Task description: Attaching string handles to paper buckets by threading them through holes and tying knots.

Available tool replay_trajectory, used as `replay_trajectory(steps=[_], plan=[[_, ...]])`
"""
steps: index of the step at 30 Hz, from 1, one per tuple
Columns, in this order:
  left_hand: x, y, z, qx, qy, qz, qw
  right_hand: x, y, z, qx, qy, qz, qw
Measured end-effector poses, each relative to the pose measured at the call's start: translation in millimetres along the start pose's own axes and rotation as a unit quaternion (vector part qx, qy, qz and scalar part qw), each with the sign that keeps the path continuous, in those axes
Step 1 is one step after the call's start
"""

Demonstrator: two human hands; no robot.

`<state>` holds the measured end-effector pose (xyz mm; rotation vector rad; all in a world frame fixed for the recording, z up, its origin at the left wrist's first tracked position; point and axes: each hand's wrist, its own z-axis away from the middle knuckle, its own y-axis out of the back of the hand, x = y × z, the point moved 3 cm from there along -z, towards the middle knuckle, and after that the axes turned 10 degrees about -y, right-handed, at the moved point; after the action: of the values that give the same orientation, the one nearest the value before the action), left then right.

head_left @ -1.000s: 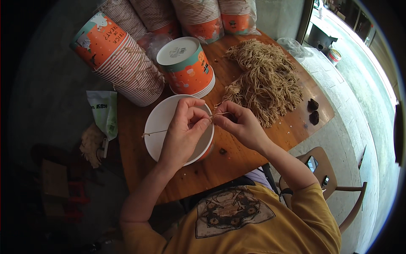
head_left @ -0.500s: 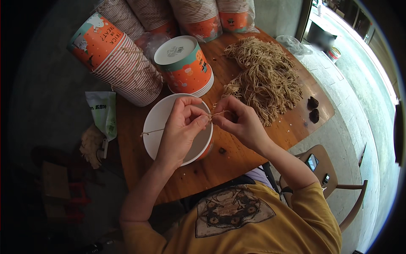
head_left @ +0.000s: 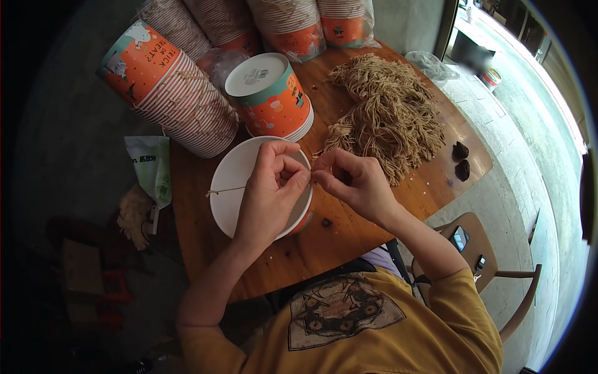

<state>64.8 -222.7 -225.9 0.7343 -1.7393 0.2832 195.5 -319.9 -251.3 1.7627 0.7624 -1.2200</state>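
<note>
While our left hand (head_left: 271, 190) and right hand (head_left: 349, 181) pinch a thin string (head_left: 225, 190) between closed fingertips over the white bowl (head_left: 233, 187), an orange cup (head_left: 271, 93) stands at twelve o'clock. A green-and-white packet (head_left: 149, 168) lies off the surface (head_left: 349, 237) at nine o'clock.

We see our left hand (head_left: 269, 190) and right hand (head_left: 350, 182) meeting fingertip to fingertip over a white round paper bucket (head_left: 240, 181), pinching a thin tan length of twine (head_left: 225, 190) whose free end sticks out to the left across the bucket's mouth. The bucket stands on a round wooden worktop (head_left: 349, 234). Just behind it stands an orange printed paper bucket with a white bottom (head_left: 269, 93), upside down. To the right lies a heap of tan twine pieces (head_left: 389, 115), and a stack of orange paper buckets (head_left: 171, 87) lies on its side at the left.
</note>
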Motion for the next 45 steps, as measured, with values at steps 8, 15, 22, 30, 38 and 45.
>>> replay_trajectory(steps=[8,15,22,30,38,45], plan=[[2,-3,-2,-0.022,-0.004,-0.061,0.998,-5,0,0,0.095,0.198,0.145,0.965],[8,-9,2,-0.061,-0.010,-0.099,0.993,16,-4,-9,-0.061,-0.030,-0.109,0.992],[5,-5,5,-0.054,-0.016,-0.111,0.992,19,-1,-14,-0.095,-0.117,-0.284,0.947],[4,-5,5,-0.048,-0.001,-0.093,0.995,27,-5,-19,-0.080,-0.147,-0.343,0.924],[5,-5,5,-0.053,-0.008,-0.095,0.994,21,-4,-20,-0.058,-0.160,-0.362,0.917],[4,-3,6,-0.039,-0.030,-0.108,0.993,19,-1,-19,-0.084,-0.180,-0.393,0.898]])
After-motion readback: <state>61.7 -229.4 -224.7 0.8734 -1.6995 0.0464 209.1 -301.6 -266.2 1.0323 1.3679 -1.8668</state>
